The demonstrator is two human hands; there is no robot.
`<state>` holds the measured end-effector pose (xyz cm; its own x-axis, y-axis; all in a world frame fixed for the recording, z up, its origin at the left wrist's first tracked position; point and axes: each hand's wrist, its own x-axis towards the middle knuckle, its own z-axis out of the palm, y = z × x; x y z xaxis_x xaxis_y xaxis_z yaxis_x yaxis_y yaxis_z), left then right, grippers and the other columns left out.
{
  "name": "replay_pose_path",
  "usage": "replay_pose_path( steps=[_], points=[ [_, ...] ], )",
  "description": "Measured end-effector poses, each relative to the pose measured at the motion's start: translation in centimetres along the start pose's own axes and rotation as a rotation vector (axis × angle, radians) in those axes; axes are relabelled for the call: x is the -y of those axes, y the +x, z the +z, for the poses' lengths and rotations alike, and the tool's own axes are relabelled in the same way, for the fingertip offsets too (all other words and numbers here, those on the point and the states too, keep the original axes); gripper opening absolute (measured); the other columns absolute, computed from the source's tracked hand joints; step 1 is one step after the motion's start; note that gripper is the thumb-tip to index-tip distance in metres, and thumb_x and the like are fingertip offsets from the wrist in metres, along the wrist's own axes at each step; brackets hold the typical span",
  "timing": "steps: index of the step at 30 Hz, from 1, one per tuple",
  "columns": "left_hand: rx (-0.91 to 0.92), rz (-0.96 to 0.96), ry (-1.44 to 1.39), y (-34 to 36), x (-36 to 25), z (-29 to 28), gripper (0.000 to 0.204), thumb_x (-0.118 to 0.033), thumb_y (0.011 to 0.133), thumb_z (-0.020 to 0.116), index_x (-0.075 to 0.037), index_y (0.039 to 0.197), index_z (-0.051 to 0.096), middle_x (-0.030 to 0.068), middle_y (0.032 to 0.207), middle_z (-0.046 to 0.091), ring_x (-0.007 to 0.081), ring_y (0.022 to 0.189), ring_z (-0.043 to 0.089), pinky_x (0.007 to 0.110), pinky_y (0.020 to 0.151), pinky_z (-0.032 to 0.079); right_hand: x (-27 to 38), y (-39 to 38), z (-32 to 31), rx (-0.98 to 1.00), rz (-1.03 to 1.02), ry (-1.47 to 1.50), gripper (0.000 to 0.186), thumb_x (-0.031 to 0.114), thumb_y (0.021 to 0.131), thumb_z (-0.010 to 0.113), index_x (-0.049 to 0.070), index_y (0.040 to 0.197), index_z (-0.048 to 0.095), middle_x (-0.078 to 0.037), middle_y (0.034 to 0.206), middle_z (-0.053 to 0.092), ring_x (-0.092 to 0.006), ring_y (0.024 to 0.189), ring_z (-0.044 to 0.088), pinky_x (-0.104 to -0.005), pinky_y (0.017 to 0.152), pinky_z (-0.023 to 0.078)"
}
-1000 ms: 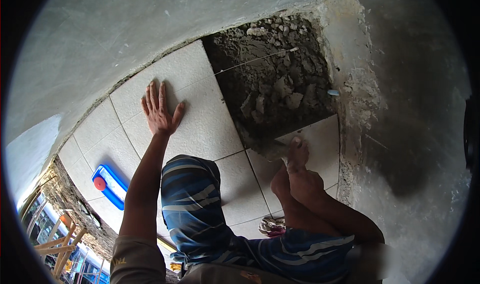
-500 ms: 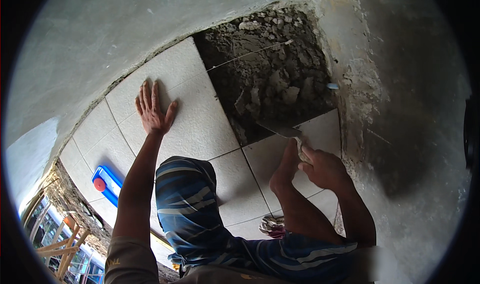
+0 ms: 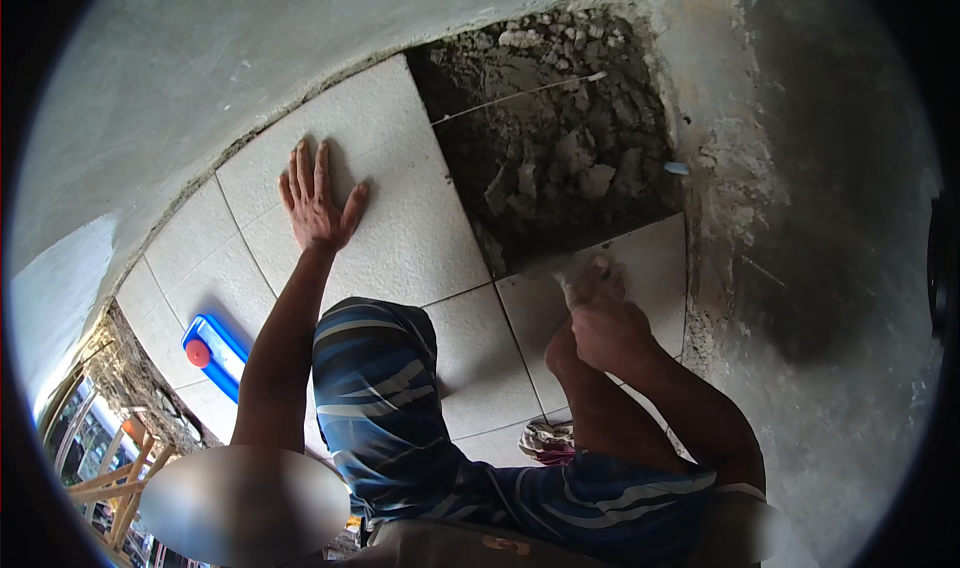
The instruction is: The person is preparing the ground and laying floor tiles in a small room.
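Note:
My left hand (image 3: 320, 208) lies flat with fingers spread on a large pale textured floor tile (image 3: 400, 198). My right hand (image 3: 605, 323), smeared by motion, is closed around the handle of a trowel (image 3: 548, 267). The trowel's blade is a faint blur at the near edge of a recess of rough grey mortar (image 3: 590, 183). Below the right hand is another pale tile (image 3: 645, 258), bordering that recess. A thin string (image 3: 525, 98) stretches across the mortar from the tile's edge.
Bare grey walls rise beyond and to the right (image 3: 840, 218). A blue tray-like object with a red knob (image 3: 197, 353) lies left on the tiles. My bent knee (image 3: 375, 368) and bare foot (image 3: 562, 353) are close to the hands. A crumpled cloth (image 3: 545, 441) lies near my leg.
My right hand has swung the trowel slightly up and left, and both are now blurred. My left hand stays flat on the tile. The whole view has shifted a little.

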<state>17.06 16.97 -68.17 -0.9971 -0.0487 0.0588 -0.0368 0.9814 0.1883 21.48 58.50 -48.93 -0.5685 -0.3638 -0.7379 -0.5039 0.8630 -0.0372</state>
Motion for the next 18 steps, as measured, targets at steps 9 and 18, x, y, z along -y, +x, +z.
replay_pose_path(
  steps=[9, 18],
  points=[
    [0.019, -0.023, -0.033, -0.1, 0.1, -0.4, 0.093, -0.066, 0.088, 0.057, -0.017, 0.161, 0.026, 0.017, 0.167, 0.02, 0.035, 0.155, 0.015, 0.054, 0.124, 0.007, 1.1, -0.9, 0.2, 0.342, 0.139, 0.43, 0.075, 0.023, 0.092, 0.061, 0.002, 0.155, 0.028, -0.031, 0.11, 0.067, -0.0444, 0.089, 0.07, -0.0528, 0.078, 0.056],
    [0.026, -0.024, -0.048, 0.2, -0.7, 0.2, 0.091, -0.068, 0.09, 0.054, -0.017, 0.161, 0.026, 0.0167, 0.167, 0.02, 0.034, 0.155, 0.015, 0.054, 0.124, 0.007, -4.1, -2.7, 5.4, -0.035, -0.07, 0.669, 0.065, 0.021, 0.094, 0.062, 0.004, 0.153, 0.04, -0.021, 0.089, 0.07, -0.0321, 0.069, 0.069, -0.0444, 0.065, 0.055]
  ],
)
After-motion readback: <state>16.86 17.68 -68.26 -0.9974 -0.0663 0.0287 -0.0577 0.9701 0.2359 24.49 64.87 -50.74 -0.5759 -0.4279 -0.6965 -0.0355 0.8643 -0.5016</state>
